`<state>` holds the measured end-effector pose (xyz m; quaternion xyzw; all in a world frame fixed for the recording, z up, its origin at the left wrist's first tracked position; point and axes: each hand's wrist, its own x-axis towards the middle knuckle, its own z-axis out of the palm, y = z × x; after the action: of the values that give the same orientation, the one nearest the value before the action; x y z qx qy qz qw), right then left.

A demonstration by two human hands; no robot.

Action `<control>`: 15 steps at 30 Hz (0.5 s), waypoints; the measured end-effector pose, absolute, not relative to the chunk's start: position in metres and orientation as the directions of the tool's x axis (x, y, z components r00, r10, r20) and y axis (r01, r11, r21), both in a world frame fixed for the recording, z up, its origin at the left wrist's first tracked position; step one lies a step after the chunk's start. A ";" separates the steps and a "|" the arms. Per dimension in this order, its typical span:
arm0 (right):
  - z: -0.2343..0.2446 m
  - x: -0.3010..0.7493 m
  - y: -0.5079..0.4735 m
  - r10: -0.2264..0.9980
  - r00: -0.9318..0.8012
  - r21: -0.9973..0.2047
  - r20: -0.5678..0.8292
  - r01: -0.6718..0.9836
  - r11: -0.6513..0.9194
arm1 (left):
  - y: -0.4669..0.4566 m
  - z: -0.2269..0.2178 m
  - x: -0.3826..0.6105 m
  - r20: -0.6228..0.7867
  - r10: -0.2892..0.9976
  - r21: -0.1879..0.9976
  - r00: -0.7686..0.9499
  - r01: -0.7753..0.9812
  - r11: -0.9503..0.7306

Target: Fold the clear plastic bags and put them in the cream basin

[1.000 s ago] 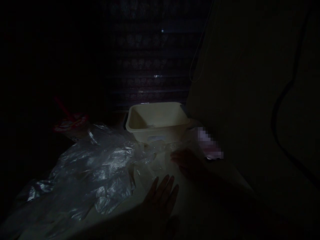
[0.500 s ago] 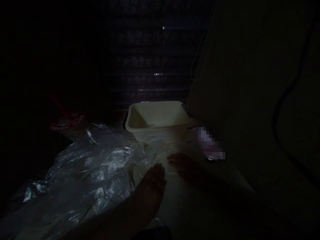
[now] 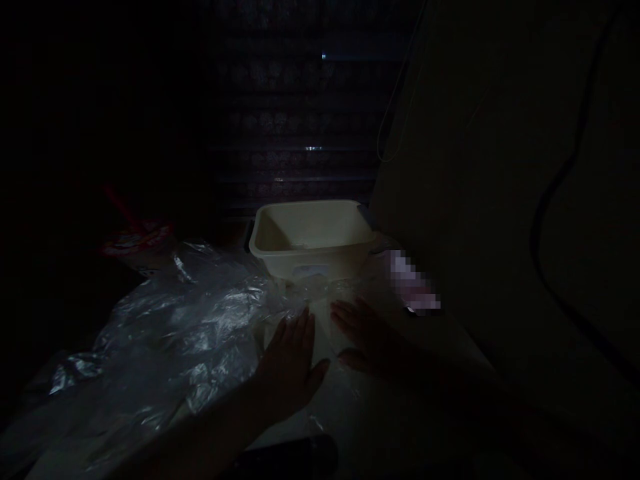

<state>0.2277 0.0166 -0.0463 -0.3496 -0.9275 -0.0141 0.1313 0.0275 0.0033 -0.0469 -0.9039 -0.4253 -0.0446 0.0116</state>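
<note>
My left hand (image 3: 293, 363) lies flat, palm down, fingers stretched forward and thumb out to the right. Opposite it, my right hand (image 3: 357, 333) rests with its fingers extended leftward and its thumb apart. Both seem to press on a pale sheet (image 3: 321, 327), partly under clear film; what exactly lies beneath the palms is too dark to tell. A large crumpled sheet of clear plastic (image 3: 200, 333) spreads to the left of my left hand. Just beyond my fingertips stands a cream plastic tub (image 3: 310, 261) with dark handles.
A cup (image 3: 143, 243) with a red straw stands at the back left. Right of the tub lies a pixel-blurred pinkish item (image 3: 414, 283). A dark object (image 3: 295, 460) sits at the near edge. A dark cord (image 3: 540, 220) hangs along the right-hand panel.
My left hand has slid forward and left, its fingers and thumb now spread. My right hand has turned flatter, with its thumb showing apart. The view has shifted slightly.
</note>
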 end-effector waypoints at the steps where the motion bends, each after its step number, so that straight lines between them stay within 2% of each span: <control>1: -0.047 0.228 0.016 0.647 -0.727 -0.058 0.231 0.653 0.755 | 0.005 -0.046 0.027 0.082 0.770 0.015 0.633 0.772 -0.636; 8: -0.047 0.229 0.018 0.655 -0.743 -0.048 0.135 0.656 0.754 | 0.012 -0.038 0.030 0.016 0.817 0.036 0.577 0.816 -0.577; 15: -0.047 0.230 0.018 0.663 -0.742 -0.059 0.102 0.661 0.748 | 0.002 -0.041 0.037 0.117 0.786 0.070 0.607 0.784 -0.617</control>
<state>0.2304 0.0176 -0.0471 -0.3546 -0.9331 0.0094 0.0584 0.0370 0.0019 -0.0412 -0.8965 -0.4378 -0.0682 -0.0059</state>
